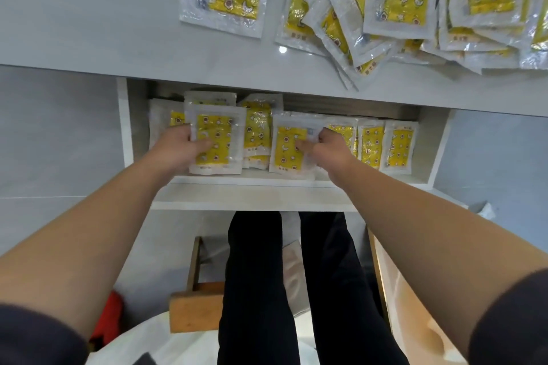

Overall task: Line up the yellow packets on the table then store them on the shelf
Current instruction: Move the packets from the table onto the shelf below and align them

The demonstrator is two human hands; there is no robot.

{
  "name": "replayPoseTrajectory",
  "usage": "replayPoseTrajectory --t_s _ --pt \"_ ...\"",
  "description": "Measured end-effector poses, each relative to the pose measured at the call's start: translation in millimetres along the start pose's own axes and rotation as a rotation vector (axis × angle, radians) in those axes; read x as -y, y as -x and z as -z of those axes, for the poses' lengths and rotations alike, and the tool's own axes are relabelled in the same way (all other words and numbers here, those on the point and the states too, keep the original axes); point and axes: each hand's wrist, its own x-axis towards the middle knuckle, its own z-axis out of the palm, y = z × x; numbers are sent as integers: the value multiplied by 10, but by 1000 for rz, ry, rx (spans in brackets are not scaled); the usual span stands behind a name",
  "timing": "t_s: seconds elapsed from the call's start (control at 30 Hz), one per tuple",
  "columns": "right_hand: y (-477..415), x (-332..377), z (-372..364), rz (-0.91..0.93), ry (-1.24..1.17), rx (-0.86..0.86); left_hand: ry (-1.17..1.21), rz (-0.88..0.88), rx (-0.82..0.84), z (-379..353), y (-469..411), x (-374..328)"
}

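The table (89,9) edge is hiding the back of the shelf (252,188), the frame is cutting off the tops of the loose pile (415,9) above, and our fingers are mostly disappearing behind what we are gripping. The shelf is holding a row (397,147) of standing packets, overlapping at its left. Our left hand (178,147) is pinching the left packet (219,133) and our right hand (329,148) the right packet (286,151), both standing in the shelf, long axes upright, printed faces toward us.
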Motion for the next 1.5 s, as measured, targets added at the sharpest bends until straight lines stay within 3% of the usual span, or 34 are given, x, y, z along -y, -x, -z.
replayPoseTrajectory --t_s 0.17,0.27,0.4,0.5,0.6,0.73,0.9,1.0,1.13,1.37,1.5 --pt "-82 -94 304 5 15 -36 -21 -64 40 -508 -92 -81" --pt "-175 -155 452 1 152 -131 -237 -151 -17 -750 -168 -130" --pt "-133 -124 514 -36 869 -378 -860 -115 -147 -769 -143 -234" --pt "-98 -51 376 213 1157 -453 -1081 -246 -350 -594 -144 -279" --pt "-125 199 55 491 1166 -235 -1138 -482 -445 -341 -324 -259" --pt "-287 549 -436 591 1168 -41 -1163 -423 -297 -93 -565 -257" --pt "-325 524 -658 674 1240 2 -1230 -555 -192 -26 -513 -117" --pt "-275 349 -634 713 1232 34 -1266 -584 -212 -13 -422 -64" --pt "-259 397 -511 626 1090 67 -1187 -630 -277 -94 -394 -135" --pt "-324 334 -313 755 1133 -86 -1155 -638 -275 -507 -431 -370" --pt "-313 322 -248 779 1014 -80 -1141 -692 -333 -560 -395 -400"
